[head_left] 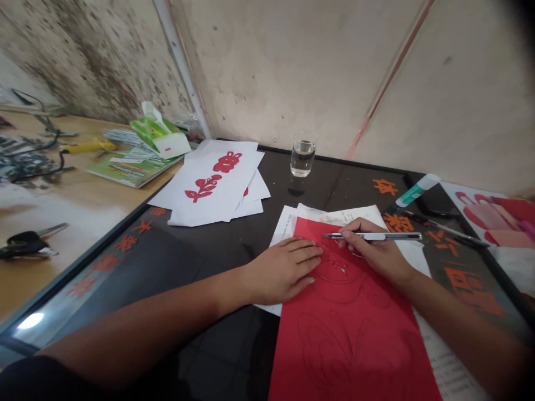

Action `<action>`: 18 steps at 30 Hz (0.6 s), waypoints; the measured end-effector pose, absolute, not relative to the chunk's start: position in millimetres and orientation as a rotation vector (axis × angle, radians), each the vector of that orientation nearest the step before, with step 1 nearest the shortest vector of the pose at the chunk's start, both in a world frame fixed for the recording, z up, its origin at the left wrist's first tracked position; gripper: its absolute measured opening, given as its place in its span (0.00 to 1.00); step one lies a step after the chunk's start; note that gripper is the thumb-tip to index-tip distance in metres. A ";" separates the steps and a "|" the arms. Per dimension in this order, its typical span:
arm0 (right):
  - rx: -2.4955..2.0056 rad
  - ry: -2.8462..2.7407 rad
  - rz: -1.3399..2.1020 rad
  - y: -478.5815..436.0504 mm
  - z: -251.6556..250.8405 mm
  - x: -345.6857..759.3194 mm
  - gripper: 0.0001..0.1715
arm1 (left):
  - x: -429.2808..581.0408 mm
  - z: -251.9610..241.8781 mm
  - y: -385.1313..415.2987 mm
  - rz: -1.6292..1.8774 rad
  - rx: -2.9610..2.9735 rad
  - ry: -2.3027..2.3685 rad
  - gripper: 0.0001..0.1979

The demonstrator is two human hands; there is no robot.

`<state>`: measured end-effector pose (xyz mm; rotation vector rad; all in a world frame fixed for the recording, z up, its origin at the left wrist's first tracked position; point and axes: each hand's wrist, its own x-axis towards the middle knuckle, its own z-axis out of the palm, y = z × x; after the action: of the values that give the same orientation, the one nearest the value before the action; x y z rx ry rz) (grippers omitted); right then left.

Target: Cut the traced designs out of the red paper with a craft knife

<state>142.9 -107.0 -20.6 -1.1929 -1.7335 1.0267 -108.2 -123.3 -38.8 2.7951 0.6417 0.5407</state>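
A red paper sheet [351, 328] with drawn outlines lies on white printed pages on a black mat [175, 267]. My left hand [284, 270] rests flat on the sheet's upper left part, fingers stretched out. My right hand [376, 250] grips a slim silver craft knife [376, 236] held nearly level, its tip pointing left over the red sheet just beyond my left fingertips.
White sheets bearing red paper cutouts [217, 178] lie at the back left. A glass of water [302, 155] stands behind. A glue stick [418, 189] and pens lie right. Scissors [29, 243], a green tissue box [161, 136] and booklets sit on the wooden table at left.
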 end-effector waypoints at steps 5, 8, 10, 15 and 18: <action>-1.197 -1.729 1.058 -106.2 -22.4 144.9 0.11 | -108.6 -36.1 -125.2 0.552 2.822 0.744 0.23; -1.185 -1.643 1.141 -103.1 -28.6 149.4 0.09 | -109.2 -35.6 -125.3 0.636 2.821 0.849 0.24; -1.175 -1.580 1.194 -101.7 -32.2 153.4 0.08 | -109.6 -35.1 -125.2 0.713 2.833 0.903 0.22; -1.167 -1.583 1.362 -94.2 -22.2 157.9 0.09 | -108.8 -34.5 -126.9 0.788 2.944 0.933 0.16; -1.158 -1.686 1.425 -81.2 -6.6 149.2 0.07 | -108.0 -37.2 -129.0 0.774 3.013 0.889 0.18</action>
<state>149.2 -81.2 -6.6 -1.1583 -1.6859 1.4246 -108.0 -129.0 -37.2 3.0133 0.8886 0.7736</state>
